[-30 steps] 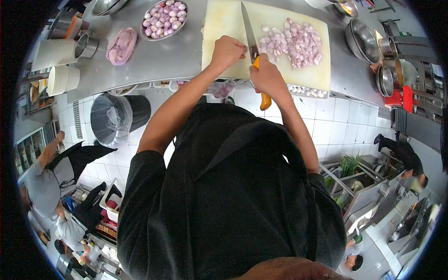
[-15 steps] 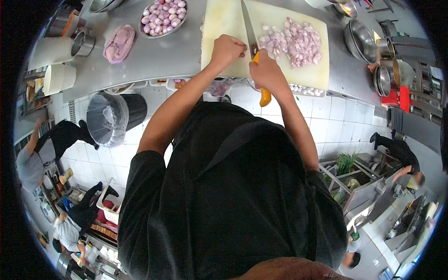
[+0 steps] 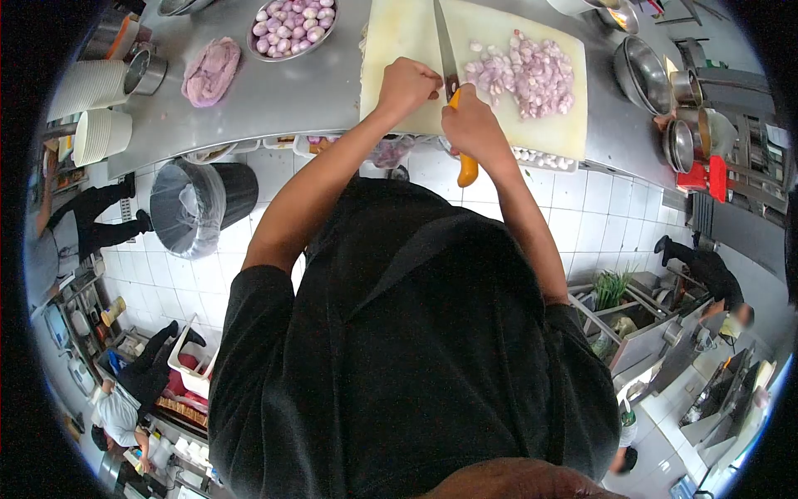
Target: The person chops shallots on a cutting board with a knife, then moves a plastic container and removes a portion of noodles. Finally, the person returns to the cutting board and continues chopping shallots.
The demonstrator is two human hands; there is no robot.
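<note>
My right hand is wrapped round the yellow handle of a kitchen knife, its blade pointing away from me over the white cutting board. Just left of the blade, my left hand is closed with its fingertips drawn together; whatever sits between them is hidden or too small to make out. A pile of chopped shallots covers the right part of the board. Whole peeled shallots fill a metal bowl to the left of the board.
A crumpled pink cloth lies on the steel table. Stacked white tubs stand at its left end, metal bowls at its right. Below is a lined bin. Other people work behind, on both sides.
My hands and the knife stay almost in place, with only a tiny shift of the fingers. The view has tilted slightly, and a person at the far left has stepped along.
</note>
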